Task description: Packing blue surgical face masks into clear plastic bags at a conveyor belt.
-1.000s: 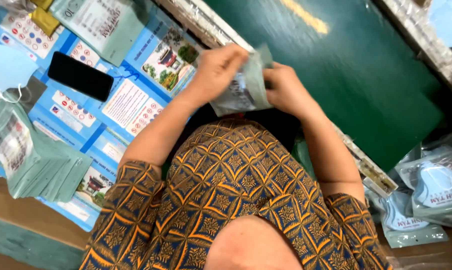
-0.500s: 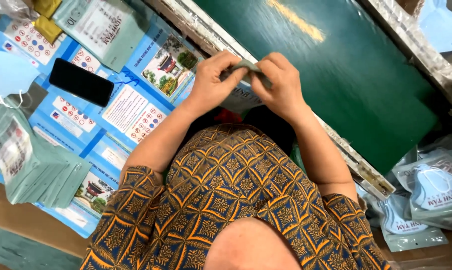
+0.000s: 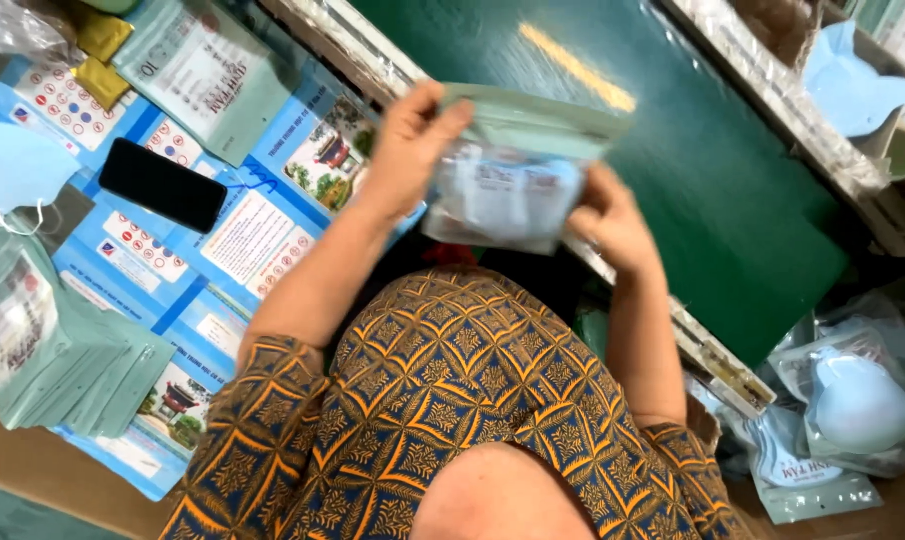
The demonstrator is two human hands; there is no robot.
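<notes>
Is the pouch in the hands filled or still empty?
Filled: through the clear front of the pouch pale blue contents show. Left hand and right hand hold its two sides.

Both hands, left (image 3: 413, 150) and right (image 3: 608, 225), hold a clear plastic pouch with a pale green top (image 3: 508, 165) above the dark green desk (image 3: 733, 220).

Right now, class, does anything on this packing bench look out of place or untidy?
A black phone lies among the blue printed sheets, unlike the packing stock around it. The stack of green pouches is fanned askew. The pouch held in both hands looks intact.
</notes>
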